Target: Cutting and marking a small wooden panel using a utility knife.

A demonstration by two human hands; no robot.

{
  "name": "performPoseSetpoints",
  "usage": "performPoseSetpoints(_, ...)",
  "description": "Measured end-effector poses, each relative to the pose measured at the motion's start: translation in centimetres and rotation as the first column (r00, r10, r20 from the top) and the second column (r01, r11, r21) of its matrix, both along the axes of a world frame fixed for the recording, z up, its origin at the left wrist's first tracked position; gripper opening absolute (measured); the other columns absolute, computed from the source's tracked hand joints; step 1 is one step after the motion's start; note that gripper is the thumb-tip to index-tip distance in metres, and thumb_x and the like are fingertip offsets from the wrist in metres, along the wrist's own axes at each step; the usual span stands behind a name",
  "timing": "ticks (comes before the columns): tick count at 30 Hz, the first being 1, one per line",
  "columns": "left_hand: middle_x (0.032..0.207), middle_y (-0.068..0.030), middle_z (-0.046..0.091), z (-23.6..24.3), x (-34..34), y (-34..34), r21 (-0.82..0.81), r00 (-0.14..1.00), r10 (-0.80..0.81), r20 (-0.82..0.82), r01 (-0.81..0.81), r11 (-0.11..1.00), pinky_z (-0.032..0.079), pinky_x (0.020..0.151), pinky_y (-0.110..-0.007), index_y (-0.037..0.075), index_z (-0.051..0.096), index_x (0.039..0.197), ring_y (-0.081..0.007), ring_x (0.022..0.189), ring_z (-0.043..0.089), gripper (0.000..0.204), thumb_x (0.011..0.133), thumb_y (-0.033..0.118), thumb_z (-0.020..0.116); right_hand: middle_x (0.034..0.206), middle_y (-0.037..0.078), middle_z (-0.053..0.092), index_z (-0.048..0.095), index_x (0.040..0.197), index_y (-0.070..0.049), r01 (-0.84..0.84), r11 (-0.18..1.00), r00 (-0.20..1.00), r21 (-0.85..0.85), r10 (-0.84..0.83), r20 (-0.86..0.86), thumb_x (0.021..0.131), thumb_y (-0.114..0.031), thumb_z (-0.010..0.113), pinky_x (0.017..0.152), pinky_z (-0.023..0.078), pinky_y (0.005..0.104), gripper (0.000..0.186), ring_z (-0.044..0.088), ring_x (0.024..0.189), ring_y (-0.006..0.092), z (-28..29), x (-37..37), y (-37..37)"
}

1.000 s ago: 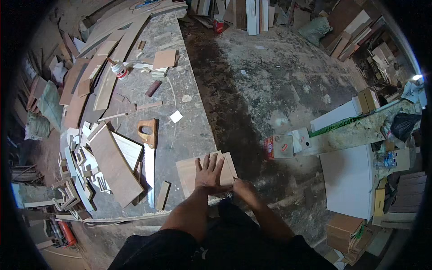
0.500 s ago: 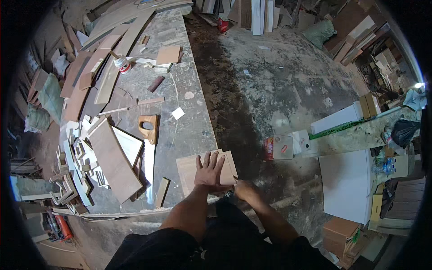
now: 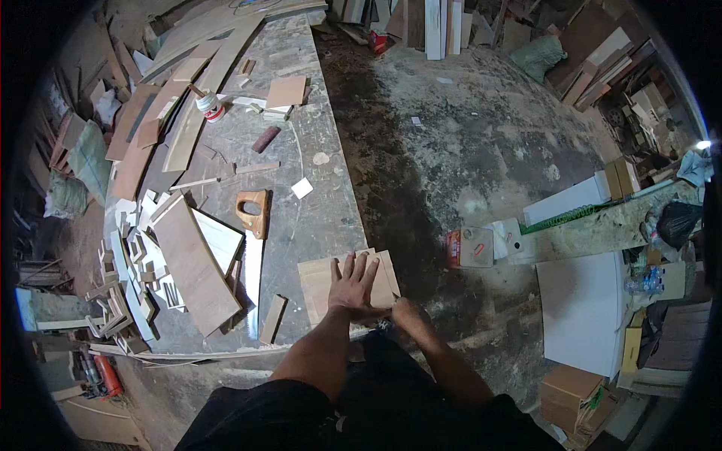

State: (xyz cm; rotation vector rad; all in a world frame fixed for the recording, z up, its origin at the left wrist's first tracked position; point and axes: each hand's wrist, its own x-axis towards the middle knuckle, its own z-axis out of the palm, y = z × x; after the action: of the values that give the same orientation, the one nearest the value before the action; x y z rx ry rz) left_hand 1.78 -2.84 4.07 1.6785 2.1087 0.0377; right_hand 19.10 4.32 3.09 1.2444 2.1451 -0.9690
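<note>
Light plywood pieces (image 3: 314,279), apparently stacked, lie at the near right corner of the workbench. My left hand (image 3: 352,287) presses flat on them with its fingers spread. At their right edge, my right hand (image 3: 410,317) is closed, and a small dark tip shows by its fingers; what it grips is mostly hidden. To the left of the plywood, a short wood strip (image 3: 274,319) lies on the bench. Beyond that strip is a handsaw (image 3: 253,218) with a wooden handle, its blade toward me.
Boards and offcuts (image 3: 195,263) pile up on the bench's left side. Farther back stand a white glue jar (image 3: 210,107) and a square wood piece (image 3: 286,91). Right of the bench, a plastic jerrycan (image 3: 475,246) sits by a ledge, with a white panel (image 3: 579,308) below.
The whole view has shifted slightly. My left hand stays flat on the plywood, and my right hand remains at its edge with hardly any visible movement.
</note>
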Motion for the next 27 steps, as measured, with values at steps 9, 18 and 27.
performPoseSetpoints(9, 0.169, -0.0167, 0.016, 1.0, 0.7, 0.4, 0.004, 1.000, 0.022, 0.009, -0.022, 1.000, -0.002, 0.121, -0.067, 0.017, 0.015, 0.164, -0.0399, 0.156, 0.009, 0.134, 0.063, 0.088, 0.065, 0.109, 0.029, 0.070, 0.075, 0.103, -0.001, 0.008, 0.999, 1.000, 0.045, -0.008, 0.008, 0.093, -0.018, 0.050, 0.091, 0.054, 0.0546, 0.032, 0.067, 0.108, 0.0472, -1.8, 2.2, 0.0)
performPoseSetpoints(18, 0.168, -0.0141, 0.019, -1.0, -0.1, -0.2, 0.027, 0.998, 0.035, -0.046, -0.034, 0.999, 0.004, 0.120, -0.070, 0.020, 0.016, 0.164, -0.0391, 0.156, 0.013, 0.139, 0.055, 0.083, 0.074, 0.117, 0.030, 0.068, 0.074, 0.112, -0.001, 0.132, 0.991, 0.991, 0.025, -0.132, 0.007, 0.094, -0.020, 0.051, 0.095, 0.052, 0.0534, 0.035, 0.065, 0.112, 0.0473, 2.3, -0.9, 0.8)
performPoseSetpoints(27, 0.169, -0.0144, 0.016, 0.8, 1.8, 2.6, 0.033, 1.000, -0.006, 0.025, 0.005, 0.999, 0.000, 0.121, -0.068, 0.018, 0.016, 0.164, -0.0377, 0.157, 0.009, 0.135, 0.060, 0.086, 0.070, 0.121, 0.027, 0.068, 0.077, 0.105, -0.002, -0.013, 0.998, 0.998, 0.057, 0.009, 0.061, 0.092, -0.022, 0.055, 0.094, 0.054, 0.0501, 0.032, 0.067, 0.111, 0.0435, -7.6, 4.5, 2.8)
